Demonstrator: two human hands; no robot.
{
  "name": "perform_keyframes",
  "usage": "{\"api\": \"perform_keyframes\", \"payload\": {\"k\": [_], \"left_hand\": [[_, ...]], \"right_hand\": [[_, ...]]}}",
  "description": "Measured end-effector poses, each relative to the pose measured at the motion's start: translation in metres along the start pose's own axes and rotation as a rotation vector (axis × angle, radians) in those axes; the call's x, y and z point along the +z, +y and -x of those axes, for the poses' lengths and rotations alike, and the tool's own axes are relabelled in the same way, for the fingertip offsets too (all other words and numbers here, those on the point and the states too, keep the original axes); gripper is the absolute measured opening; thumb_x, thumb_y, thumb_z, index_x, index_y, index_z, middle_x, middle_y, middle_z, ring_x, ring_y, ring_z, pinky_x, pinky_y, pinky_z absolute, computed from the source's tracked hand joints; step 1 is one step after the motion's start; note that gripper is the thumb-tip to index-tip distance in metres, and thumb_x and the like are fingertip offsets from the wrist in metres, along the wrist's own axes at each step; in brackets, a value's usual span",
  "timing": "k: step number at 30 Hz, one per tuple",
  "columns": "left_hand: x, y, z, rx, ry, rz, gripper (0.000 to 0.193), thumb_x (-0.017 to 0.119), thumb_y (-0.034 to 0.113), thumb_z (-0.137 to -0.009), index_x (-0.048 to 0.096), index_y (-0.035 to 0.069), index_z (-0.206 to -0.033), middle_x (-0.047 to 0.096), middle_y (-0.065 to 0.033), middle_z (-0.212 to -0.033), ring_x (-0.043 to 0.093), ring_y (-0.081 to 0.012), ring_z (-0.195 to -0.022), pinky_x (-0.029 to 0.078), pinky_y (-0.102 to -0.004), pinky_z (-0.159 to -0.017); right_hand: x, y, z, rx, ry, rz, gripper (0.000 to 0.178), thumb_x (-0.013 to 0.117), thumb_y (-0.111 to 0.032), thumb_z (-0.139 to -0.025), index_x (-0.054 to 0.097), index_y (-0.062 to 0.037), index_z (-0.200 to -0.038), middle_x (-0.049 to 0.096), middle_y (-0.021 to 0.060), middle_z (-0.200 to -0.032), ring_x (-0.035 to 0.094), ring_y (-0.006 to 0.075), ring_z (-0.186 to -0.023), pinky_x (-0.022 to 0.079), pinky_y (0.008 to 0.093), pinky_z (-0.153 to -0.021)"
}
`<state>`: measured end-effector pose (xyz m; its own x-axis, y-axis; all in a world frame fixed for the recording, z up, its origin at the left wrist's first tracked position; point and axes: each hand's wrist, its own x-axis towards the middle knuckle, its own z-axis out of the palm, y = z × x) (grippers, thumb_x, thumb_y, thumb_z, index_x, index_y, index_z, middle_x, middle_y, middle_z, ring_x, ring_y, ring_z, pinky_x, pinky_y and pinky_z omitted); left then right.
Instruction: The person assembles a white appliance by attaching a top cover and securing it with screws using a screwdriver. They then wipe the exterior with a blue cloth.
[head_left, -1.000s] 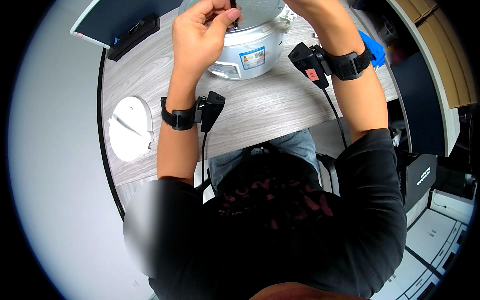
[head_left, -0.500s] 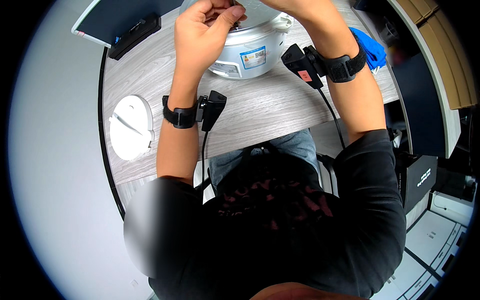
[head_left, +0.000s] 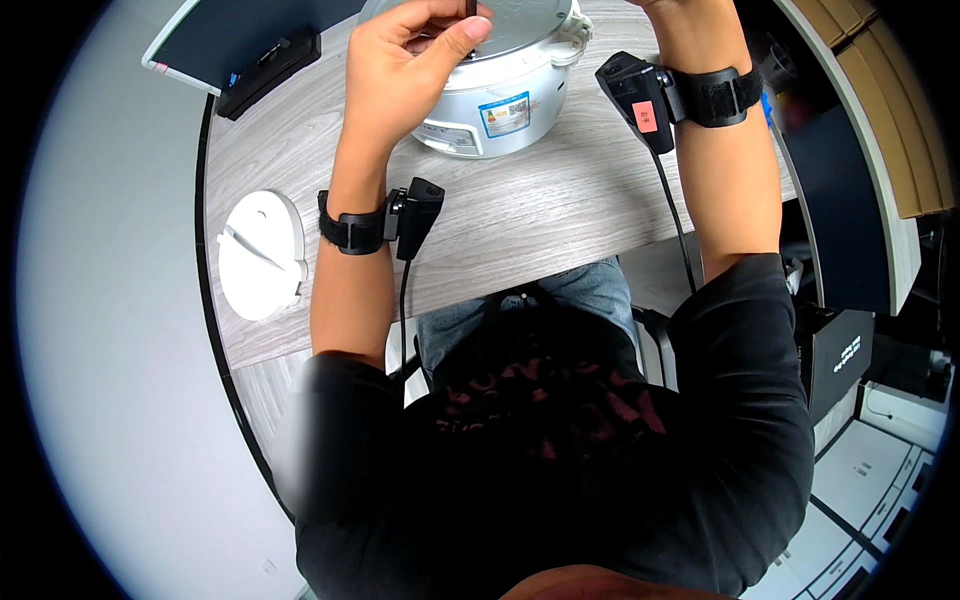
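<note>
A white rice cooker (head_left: 545, 125) with a blue-edged label on its front stands at the far side of the table, its upper part cut off by the top of the view. Over its grey top and front rim is my left hand (head_left: 415, 65), thumb and fingers pinched on a thin dark rod (head_left: 471, 8) held upright. The kind of rod cannot be made out. To the right of the cooker and apart from it, my right hand (head_left: 672, 3) is almost wholly beyond the top edge, its fingers hidden. Both wrists carry strapped black devices with cables.
On the table's left lies a white oval plastic piece (head_left: 262, 270) with a raised bar. A screen (head_left: 240, 40) and its black base (head_left: 268, 75) stand at the far left. At the right rise a dark partition (head_left: 850, 200) and cardboard boxes (head_left: 895, 120).
My right hand has moved right, away from the cooker, and its forearm now covers most of the blue cloth. The left hand stays at the cooker's rim; the dark rod now shows above its fingers.
</note>
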<state>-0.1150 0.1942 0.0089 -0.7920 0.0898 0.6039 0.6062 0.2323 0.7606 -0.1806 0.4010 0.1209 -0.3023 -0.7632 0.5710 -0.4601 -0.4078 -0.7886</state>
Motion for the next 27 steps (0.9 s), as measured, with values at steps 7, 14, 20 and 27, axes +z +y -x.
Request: {"api": "perform_keyframes", "payload": {"k": [7,14,20,27], "left_hand": [[-0.004,-0.009,-0.008,0.024,-0.058,-0.021,0.019,0.078,0.015,-0.093,0.074,-0.001,-0.104,0.075,-0.0076,-0.096,0.07,-0.0122,-0.087,0.055,-0.0243,-0.081],[0.003,0.002,-0.011,-0.008,-0.061,0.047,0.02,0.078,0.015,-0.093,0.073,0.0,-0.105,0.076,-0.0093,-0.096,0.072,-0.0148,-0.09,0.058,-0.0271,-0.083],[0.004,-0.002,-0.008,-0.037,0.001,0.004,0.019,0.075,0.013,-0.096,0.073,-0.002,-0.106,0.076,-0.0109,-0.097,0.074,-0.0168,-0.088,0.059,-0.0262,-0.079],[0.001,-0.002,-0.009,-0.038,-0.019,0.017,0.018,0.073,0.013,-0.097,0.075,-0.002,-0.106,0.076,-0.0101,-0.092,0.073,-0.0154,-0.084,0.059,-0.0254,-0.076]], "right_hand": [[0.0,0.001,-0.005,-0.001,-0.001,-0.072,0.051,0.064,0.01,-0.089,0.054,0.0056,-0.139,0.072,0.0188,-0.118,0.071,0.0241,-0.107,0.057,0.031,-0.095],[0.017,-0.005,-0.007,-0.07,0.239,0.288,0.037,0.08,-0.005,-0.083,0.063,0.005,-0.114,0.068,0.0084,-0.096,0.065,0.0126,-0.089,0.054,0.0252,-0.079],[0.039,-0.013,-0.008,0.061,0.597,0.806,0.052,0.092,-0.021,-0.073,0.06,0.0046,-0.104,0.053,0.0008,-0.08,0.05,0.0088,-0.073,0.045,0.025,-0.062],[0.027,-0.005,-0.006,0.003,0.28,0.337,0.037,0.075,-0.005,-0.088,0.06,0.0043,-0.121,0.066,0.0038,-0.095,0.06,0.01,-0.084,0.049,0.0237,-0.069]]}}
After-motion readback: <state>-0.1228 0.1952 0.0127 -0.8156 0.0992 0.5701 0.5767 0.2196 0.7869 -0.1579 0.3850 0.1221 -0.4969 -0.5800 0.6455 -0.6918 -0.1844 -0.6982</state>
